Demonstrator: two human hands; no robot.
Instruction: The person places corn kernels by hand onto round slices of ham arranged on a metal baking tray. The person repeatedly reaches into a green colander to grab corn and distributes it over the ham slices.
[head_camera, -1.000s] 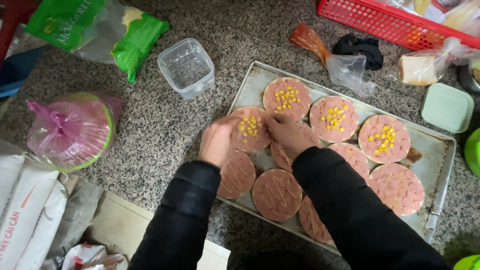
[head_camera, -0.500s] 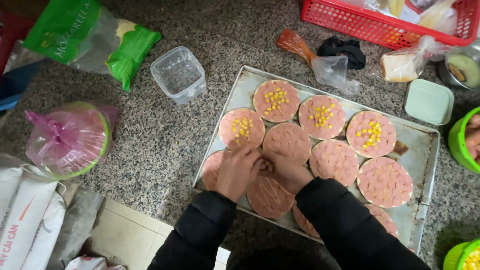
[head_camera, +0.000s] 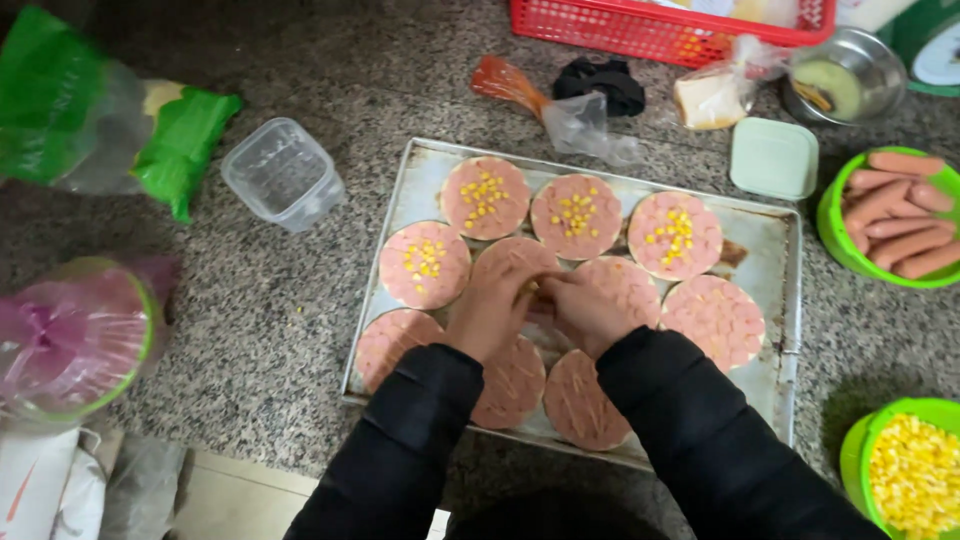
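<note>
Both hands are held together over the middle of the baking tray (head_camera: 780, 330): left hand (head_camera: 495, 305) and right hand (head_camera: 585, 310), fingertips touching at the centre. The grip of each hand is pinched loosely at that meeting point; what is pinched, if anything, cannot be told, as the fingers cover it.

Directly under the grip lies a plain pink round (head_camera: 520, 258), partly hidden by the left hand. Just right of the grip a second plain round (head_camera: 625, 285) is seen, and further right a third (head_camera: 715, 320). Beyond the grip, away from the person, three corn-topped rounds (head_camera: 575, 215) are lined up; a fourth topped one (head_camera: 425, 265) sits just left of the left hand. Nearer the person, below the wrists, more plain rounds (head_camera: 580, 400) are partly covered by the black sleeves (head_camera: 700, 430).

Versus half a second ago: the hands have been moved slightly up the tray, from the lower-middle rounds to the centre one. The count of topped rounds is unchanged at four.

Well right of the grip, a green bowl of corn (head_camera: 915, 470) and a green bowl of sausages (head_camera: 890, 215) stand on the stone surface (head_camera: 270, 300). Well left, an empty clear tub (head_camera: 283, 175).
</note>
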